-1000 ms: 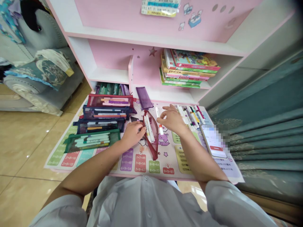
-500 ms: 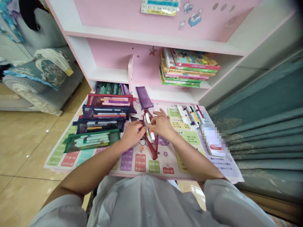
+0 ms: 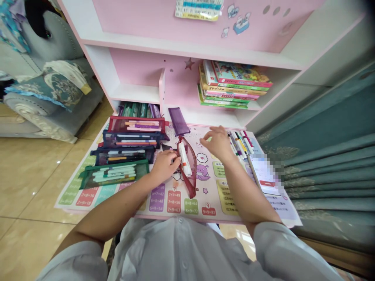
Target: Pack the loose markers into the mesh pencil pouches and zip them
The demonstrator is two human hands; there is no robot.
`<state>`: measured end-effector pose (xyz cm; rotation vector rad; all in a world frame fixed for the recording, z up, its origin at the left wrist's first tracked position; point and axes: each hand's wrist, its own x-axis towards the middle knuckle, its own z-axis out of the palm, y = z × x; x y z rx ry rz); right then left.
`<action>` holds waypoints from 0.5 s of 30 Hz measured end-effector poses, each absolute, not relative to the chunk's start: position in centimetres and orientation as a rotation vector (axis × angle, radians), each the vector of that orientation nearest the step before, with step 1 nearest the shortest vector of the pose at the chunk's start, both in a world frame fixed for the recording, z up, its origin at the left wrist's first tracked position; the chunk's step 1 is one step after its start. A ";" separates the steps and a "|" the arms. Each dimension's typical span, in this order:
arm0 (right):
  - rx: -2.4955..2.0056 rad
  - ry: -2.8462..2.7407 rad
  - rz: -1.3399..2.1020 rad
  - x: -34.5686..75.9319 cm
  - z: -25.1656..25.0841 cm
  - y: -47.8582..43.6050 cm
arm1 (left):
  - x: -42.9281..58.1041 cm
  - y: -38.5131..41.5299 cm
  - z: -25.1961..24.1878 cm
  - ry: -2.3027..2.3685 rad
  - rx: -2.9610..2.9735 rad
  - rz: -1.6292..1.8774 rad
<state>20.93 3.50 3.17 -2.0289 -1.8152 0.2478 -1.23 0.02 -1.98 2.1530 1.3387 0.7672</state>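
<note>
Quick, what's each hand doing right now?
Left hand: closed on the edge of the red pouch.
Right hand: loosely open, no pen seen in it.

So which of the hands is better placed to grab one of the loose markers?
Probably the right: the right hand is just beside the loose markers and looks free, while the left hand is farther off, at the edge of the open red pouch.
</note>
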 end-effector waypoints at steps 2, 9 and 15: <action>-2.246 -1.736 0.068 23.3 2.9 4.8 | -1.2 0.0 -1.9 1.339 2.147 0.758; -2.789 -1.525 0.117 29.2 -0.2 8.1 | -1.2 0.0 -2.0 1.342 2.153 0.770; -2.880 -1.490 0.181 30.4 -1.2 8.7 | -1.2 0.0 -2.0 1.346 2.158 0.775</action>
